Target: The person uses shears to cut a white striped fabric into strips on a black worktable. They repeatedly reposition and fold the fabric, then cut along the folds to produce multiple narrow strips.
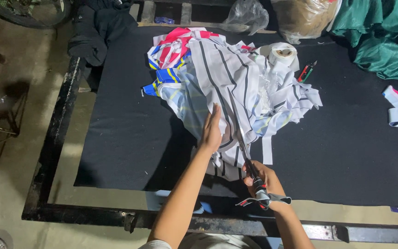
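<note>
Near the counter's (116, 152) front edge, the left hand (211, 130) lies flat and released on striped fabric (226, 87) while the right hand (261, 180) grasps scissors (247, 159) cutting into it.

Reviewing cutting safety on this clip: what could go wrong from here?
1. The left hand lies flat on the white striped fabric right beside the scissors' metal blades; its fingers may get nicked.
2. The fabric is bunched in layers, so the right hand could cut hidden folds.
</note>
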